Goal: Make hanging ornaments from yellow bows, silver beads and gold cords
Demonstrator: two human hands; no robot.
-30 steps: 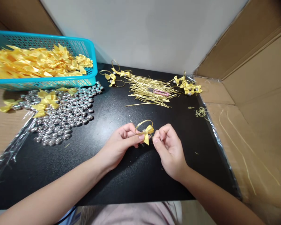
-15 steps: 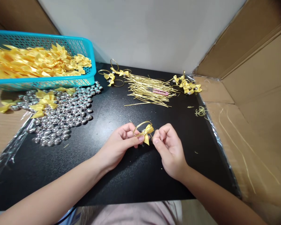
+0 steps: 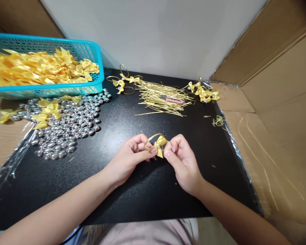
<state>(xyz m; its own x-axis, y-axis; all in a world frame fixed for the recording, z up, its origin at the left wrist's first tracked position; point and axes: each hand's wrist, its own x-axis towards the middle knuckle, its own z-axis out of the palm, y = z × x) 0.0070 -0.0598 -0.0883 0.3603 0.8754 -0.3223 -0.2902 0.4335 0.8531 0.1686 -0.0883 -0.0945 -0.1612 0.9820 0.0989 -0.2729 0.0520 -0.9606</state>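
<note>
My left hand (image 3: 129, 160) pinches a small yellow ribbon bow (image 3: 160, 144) with a gold wire loop (image 3: 150, 140) standing up from it. Just to the right, my right hand (image 3: 183, 160) has its fingers curled and pinched at the bow's right side, touching it. Both hands hover just over the black mat (image 3: 132, 190) near its middle. What the right fingertips grip is too small to make out.
A teal basket (image 3: 53, 89) of yellow bows sits at the back left. Silver beads (image 3: 66, 126) with loose bows lie in front of it. Gold wire pieces (image 3: 160, 98) with a pink tool (image 3: 174, 100), finished bows (image 3: 205, 93) and cardboard walls (image 3: 275, 102) lie behind and right.
The hands have drawn slightly closer together and the bow with its loop has shifted a little left. Nothing else has moved.
</note>
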